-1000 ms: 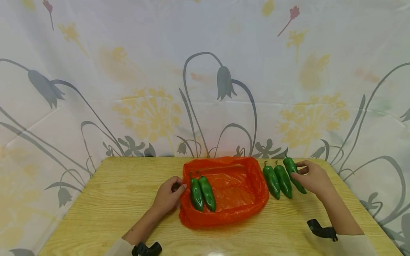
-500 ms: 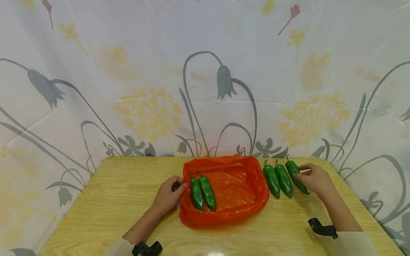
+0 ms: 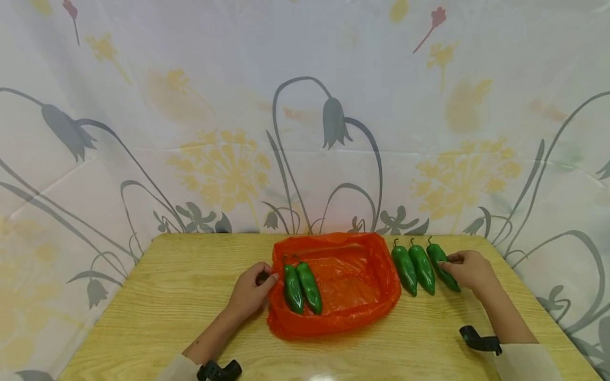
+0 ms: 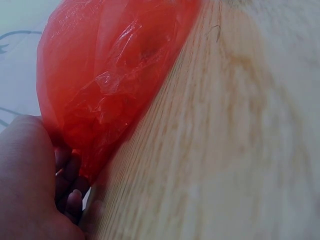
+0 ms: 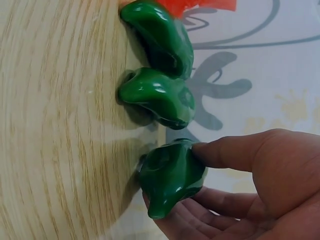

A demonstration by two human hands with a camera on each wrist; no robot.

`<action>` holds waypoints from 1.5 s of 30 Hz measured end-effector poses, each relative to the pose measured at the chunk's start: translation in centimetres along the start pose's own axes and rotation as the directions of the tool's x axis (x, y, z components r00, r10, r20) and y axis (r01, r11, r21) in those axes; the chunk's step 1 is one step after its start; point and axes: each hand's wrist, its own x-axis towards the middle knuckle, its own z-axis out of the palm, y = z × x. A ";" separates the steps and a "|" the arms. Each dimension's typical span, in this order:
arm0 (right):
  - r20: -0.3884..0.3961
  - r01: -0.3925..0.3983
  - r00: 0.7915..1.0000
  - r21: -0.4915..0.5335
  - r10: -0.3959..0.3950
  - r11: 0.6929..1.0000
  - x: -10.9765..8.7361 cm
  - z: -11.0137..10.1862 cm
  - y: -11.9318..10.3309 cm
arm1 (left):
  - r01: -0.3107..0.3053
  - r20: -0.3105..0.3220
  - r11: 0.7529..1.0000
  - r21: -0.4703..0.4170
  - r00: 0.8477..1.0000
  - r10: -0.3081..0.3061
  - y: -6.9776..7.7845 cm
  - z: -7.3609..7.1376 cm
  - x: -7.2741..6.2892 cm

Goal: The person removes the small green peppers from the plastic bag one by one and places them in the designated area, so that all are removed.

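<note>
A red plastic bag point(image 3: 350, 288), spread wide like a shallow tray, stands on the table with two glossy green peppers point(image 3: 310, 288) lying side by side inside its left part. At its left edge, my left hand point(image 3: 252, 288) pinches the rim, thumb on top; the left wrist view shows the fingers curled against the translucent red plastic point(image 4: 107, 80). Right of the bag, my right hand point(image 3: 472, 272) holds a green pepper point(image 5: 172, 172) between thumb and fingers, low at the table surface. Two more green peppers point(image 3: 404, 270) lie in a row between that pepper and the bag.
The light wood table point(image 3: 190, 286) reaches back to a hanging cloth point(image 3: 305, 132) printed with flowers. The right-hand peppers lie close to the table's back edge.
My right hand has brought its pepper slightly rightward and down, roughly level with the other two in the row. My left hand and the bag have stayed put.
</note>
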 end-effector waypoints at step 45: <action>-0.010 0.030 0.999 -0.120 -0.032 0.992 0.0 -0.1 -0.6 | 0.010 0.001 1.000 0.010 1.000 -0.010 0.0 0.0 0.1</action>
